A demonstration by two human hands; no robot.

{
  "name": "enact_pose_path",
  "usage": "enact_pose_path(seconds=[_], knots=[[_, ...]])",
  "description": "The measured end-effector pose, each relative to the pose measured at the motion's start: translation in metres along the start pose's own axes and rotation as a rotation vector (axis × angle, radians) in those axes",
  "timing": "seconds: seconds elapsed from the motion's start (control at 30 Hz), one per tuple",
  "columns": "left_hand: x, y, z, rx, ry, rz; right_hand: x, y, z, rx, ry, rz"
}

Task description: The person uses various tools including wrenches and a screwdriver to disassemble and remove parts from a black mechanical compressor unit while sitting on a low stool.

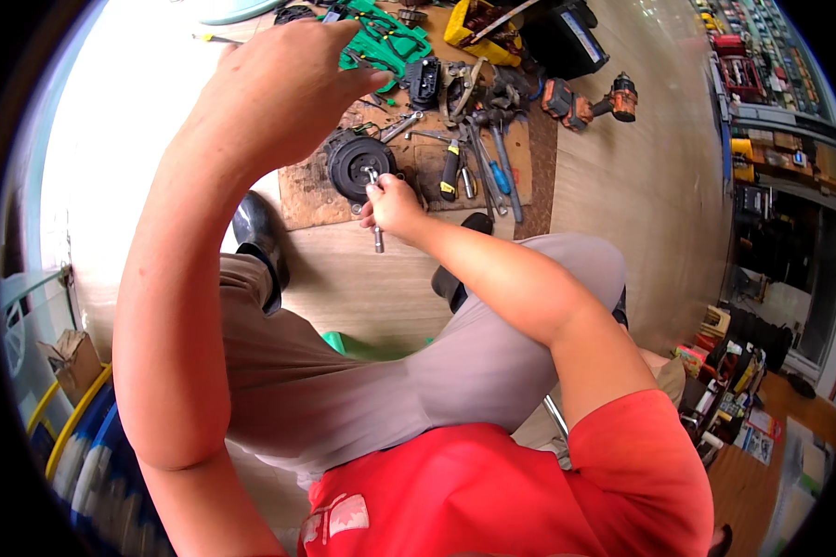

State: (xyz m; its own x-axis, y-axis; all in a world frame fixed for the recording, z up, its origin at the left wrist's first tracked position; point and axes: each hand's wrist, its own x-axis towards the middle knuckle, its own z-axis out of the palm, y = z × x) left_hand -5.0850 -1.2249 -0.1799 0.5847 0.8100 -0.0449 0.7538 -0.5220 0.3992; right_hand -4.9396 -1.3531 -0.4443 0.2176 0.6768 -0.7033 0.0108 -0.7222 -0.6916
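While I am sitting low over the wooden floor [362, 288], my right hand [395, 206] is gripping a slim silver metal ratchet handle [375, 212], fingers closed around its shaft. The handle's upper end is resting on the centre of a round black wheel-like part [358, 160], and its lower end is poking out below my fist toward me. That round black part is lying on a flat brown cardboard sheet [311, 195] spread on the floor just ahead of my knees.

My left hand [283, 88] is hanging raised in the air, nearer the camera than the round part, holding nothing, its fingers loosely curved and pointing toward the far end of the cardboard.

Just right of the round part, loose steel wrenches [413, 125] and a screwdriver with a yellow and black handle [450, 172] are lying on the same sheet, with a blue-handled screwdriver [500, 174] beside them. Farther off, a green plastic tool tray [385, 42] is sitting near the top edge, and an orange and black cordless drill [590, 104] is lying on the bare floor, well apart to the right. My black shoe [258, 237] is resting beside the cardboard's left edge.
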Motion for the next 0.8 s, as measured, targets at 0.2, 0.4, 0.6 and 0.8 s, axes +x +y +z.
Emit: enact_pose_path(seconds=[0.2, 0.4, 0.6, 0.8], knots=[[0.006, -0.002, 0.012, 0.036, -0.030, 0.005, -0.008, -0.017, 0.001, -0.100, -0.090, -0.001], [0.010, -0.002, 0.017, 0.043, -0.072, 0.040, -0.005, -0.007, -0.009, -0.074, -0.102, -0.082], [0.008, -0.012, 0.025, 0.073, -0.145, 0.053, -0.006, 0.009, -0.012, -0.011, -0.206, 0.056], [0.025, -0.038, 0.091, 0.181, -0.283, 0.103, 0.011, 0.037, -0.014, -0.167, -0.197, 0.060]])
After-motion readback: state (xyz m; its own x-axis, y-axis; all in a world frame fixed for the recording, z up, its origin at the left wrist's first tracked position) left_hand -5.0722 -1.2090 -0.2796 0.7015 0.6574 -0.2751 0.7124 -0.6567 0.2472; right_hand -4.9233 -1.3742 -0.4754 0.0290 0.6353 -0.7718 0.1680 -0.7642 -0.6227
